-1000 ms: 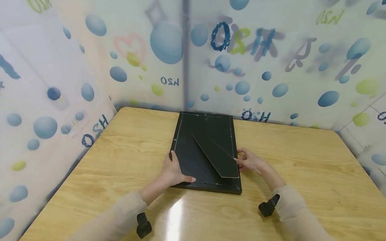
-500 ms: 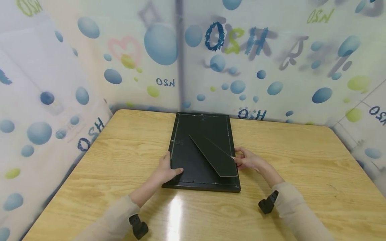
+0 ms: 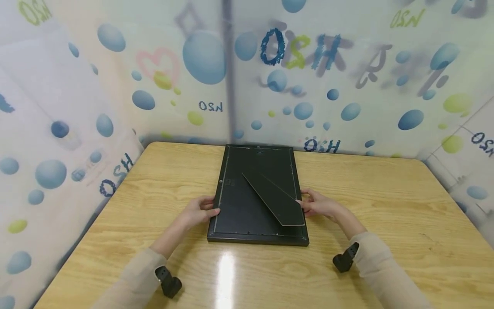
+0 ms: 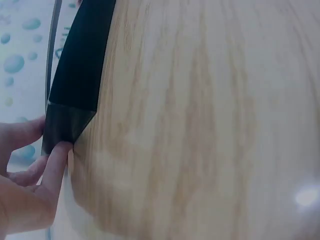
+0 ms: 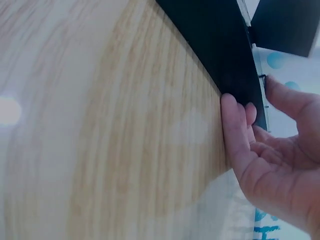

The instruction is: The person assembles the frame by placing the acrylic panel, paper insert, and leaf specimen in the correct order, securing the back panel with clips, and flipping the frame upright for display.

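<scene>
A black picture frame (image 3: 241, 214) lies back side up on the wooden table, its long sides running away from me. From its backing a black easel stand (image 3: 275, 199) slants toward the near right corner, its wide end lifted slightly. My left hand (image 3: 197, 212) holds the left side, thumb on top and fingers at the outer edge. Across from it, my right hand (image 3: 320, 207) grips the right side beside the stand's wide end. In the right wrist view, fingertips (image 5: 229, 102) press the frame's side wall (image 5: 215, 45), the thumb over the back.
The wooden table (image 3: 386, 206) extends to both sides and toward me. A patterned wall covering (image 3: 332, 86) with blue dots and letters rises right behind the far table edge, close to the frame's far end. Each wrist carries a small black camera (image 3: 168, 282).
My left hand has slid from the near left corner outward to the left side, its thumb drawing back to the edge. The frame has turned slightly straighter. My right hand stays at the right side.
</scene>
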`<act>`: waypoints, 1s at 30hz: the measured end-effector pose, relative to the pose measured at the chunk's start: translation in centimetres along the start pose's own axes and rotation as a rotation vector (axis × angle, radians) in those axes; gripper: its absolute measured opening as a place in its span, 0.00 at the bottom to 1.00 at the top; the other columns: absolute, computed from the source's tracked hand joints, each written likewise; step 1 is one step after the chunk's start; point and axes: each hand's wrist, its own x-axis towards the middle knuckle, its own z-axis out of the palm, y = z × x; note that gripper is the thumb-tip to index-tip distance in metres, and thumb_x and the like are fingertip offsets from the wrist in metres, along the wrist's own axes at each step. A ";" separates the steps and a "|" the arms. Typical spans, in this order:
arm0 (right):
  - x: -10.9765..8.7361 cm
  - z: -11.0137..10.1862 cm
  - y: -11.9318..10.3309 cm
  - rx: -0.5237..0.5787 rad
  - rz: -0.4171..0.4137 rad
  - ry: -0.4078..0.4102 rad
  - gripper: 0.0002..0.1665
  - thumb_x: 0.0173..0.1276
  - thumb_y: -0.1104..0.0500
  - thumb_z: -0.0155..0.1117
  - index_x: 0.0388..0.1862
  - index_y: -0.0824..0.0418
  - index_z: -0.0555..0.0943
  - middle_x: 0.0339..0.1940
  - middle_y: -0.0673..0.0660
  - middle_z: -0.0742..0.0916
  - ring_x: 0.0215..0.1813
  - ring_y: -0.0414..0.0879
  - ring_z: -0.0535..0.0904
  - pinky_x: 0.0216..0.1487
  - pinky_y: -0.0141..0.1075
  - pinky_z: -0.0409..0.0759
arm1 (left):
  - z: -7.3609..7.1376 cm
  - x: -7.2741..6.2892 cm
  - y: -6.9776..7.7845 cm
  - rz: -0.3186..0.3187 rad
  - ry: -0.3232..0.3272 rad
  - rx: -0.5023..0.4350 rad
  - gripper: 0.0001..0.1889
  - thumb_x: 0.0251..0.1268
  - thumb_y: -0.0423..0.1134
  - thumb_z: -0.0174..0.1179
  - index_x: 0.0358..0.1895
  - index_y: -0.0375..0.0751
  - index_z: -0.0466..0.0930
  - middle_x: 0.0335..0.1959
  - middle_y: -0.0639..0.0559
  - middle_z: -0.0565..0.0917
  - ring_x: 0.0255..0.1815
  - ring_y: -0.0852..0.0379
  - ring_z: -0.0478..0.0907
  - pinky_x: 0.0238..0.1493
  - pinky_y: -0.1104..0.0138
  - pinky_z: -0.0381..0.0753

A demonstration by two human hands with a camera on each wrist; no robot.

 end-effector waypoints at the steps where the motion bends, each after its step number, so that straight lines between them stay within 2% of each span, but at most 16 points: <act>1: 0.0 -0.1 0.0 0.003 -0.004 -0.011 0.41 0.70 0.54 0.52 0.70 0.69 0.44 0.46 0.63 0.75 0.43 0.43 0.76 0.47 0.36 0.81 | -0.1 0.0 -0.1 -0.004 -0.010 -0.012 0.29 0.60 0.33 0.58 0.64 0.29 0.60 0.60 0.29 0.69 0.60 0.39 0.69 0.49 0.59 0.80; 6: -0.1 -0.4 0.1 0.009 -0.031 -0.051 0.41 0.69 0.59 0.52 0.70 0.70 0.42 0.45 0.62 0.73 0.43 0.42 0.75 0.49 0.36 0.80 | -0.1 0.1 0.0 0.014 -0.009 0.020 0.28 0.60 0.32 0.58 0.63 0.27 0.61 0.58 0.28 0.70 0.59 0.38 0.69 0.47 0.60 0.81; 15: -0.3 -0.5 0.3 0.028 -0.056 -0.060 0.42 0.68 0.61 0.53 0.70 0.72 0.41 0.42 0.59 0.72 0.42 0.41 0.74 0.50 0.38 0.80 | 0.1 0.1 0.0 0.017 0.003 0.055 0.27 0.61 0.32 0.57 0.62 0.28 0.61 0.58 0.28 0.70 0.60 0.38 0.69 0.47 0.61 0.81; 19: -0.3 -0.2 0.4 0.049 -0.068 -0.048 0.42 0.67 0.64 0.53 0.69 0.74 0.41 0.39 0.58 0.72 0.39 0.40 0.74 0.47 0.36 0.81 | 0.0 -0.1 0.1 0.015 -0.001 0.068 0.27 0.61 0.32 0.57 0.62 0.27 0.61 0.58 0.28 0.70 0.60 0.37 0.68 0.49 0.60 0.80; 25: -0.2 0.7 -1.1 0.017 0.011 0.019 0.44 0.63 0.67 0.57 0.68 0.74 0.42 0.40 0.62 0.76 0.36 0.42 0.78 0.41 0.36 0.82 | -0.2 -0.1 0.3 0.015 -0.011 0.074 0.27 0.60 0.31 0.57 0.62 0.27 0.61 0.58 0.28 0.69 0.60 0.37 0.68 0.50 0.58 0.80; 30: 0.0 1.0 -1.7 -0.037 0.043 0.055 0.44 0.61 0.66 0.58 0.68 0.74 0.44 0.37 0.60 0.75 0.37 0.43 0.77 0.39 0.35 0.82 | -0.1 -0.2 0.4 0.013 -0.025 0.065 0.27 0.61 0.31 0.57 0.62 0.27 0.60 0.59 0.28 0.69 0.60 0.37 0.68 0.48 0.59 0.80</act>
